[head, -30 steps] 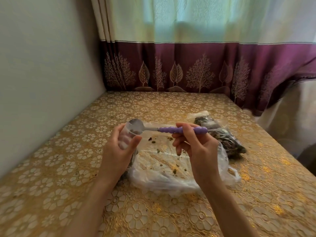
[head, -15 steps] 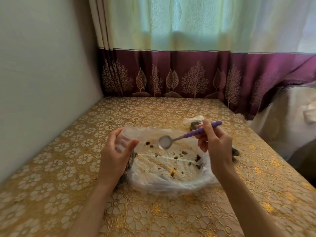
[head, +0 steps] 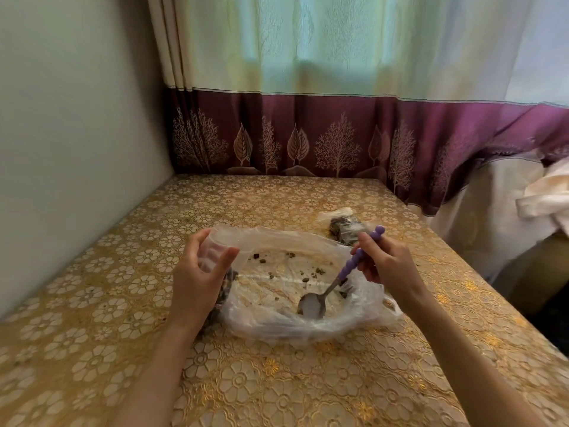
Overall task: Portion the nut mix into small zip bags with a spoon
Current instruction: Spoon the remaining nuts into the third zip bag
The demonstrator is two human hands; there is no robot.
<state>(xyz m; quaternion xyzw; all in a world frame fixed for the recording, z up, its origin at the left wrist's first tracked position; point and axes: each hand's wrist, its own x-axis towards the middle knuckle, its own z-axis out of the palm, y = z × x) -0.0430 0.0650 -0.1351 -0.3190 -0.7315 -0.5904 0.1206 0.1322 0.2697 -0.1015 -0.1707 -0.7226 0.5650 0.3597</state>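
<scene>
- Left hand (head: 197, 278): raised above the counter (head: 277, 380), thumb and fingers curled round the mouth of a small clear zip bag (head: 215, 254); this grip holds the bag's opening wide, facing the middle of the scene. Dark nut pieces show in the bag's lower part, below the palm.
- Right hand (head: 388, 263): fingers pinch the purple beaded handle of the spoon (head: 335, 282) near its upper end; this grip is closed on the handle, which slopes down and to the left from the fingers.
- Spoon bowl (head: 311, 306): metal, lowered into the near right part of the large clear bag (head: 292, 303), well below and left of the right hand's grip. Whether the bowl touches the plastic cannot be told.
- Nut mix (head: 308, 277): only scattered dark crumbs and small pieces lie on the bag's inner surface, between the two hands; a few sit just beside the spoon bowl.
- Large bag: spread open and crumpled on the counter, its far rim rising beside the zip bag in the left hand.
- Filled bag (head: 346, 229): a small bag with dark contents lies on the counter behind the right hand, partly hidden by it.
- Counter: covered by a gold floral cloth; a wall (head: 77, 134) stands on its left, a curtain (head: 338, 118) at its far edge.
</scene>
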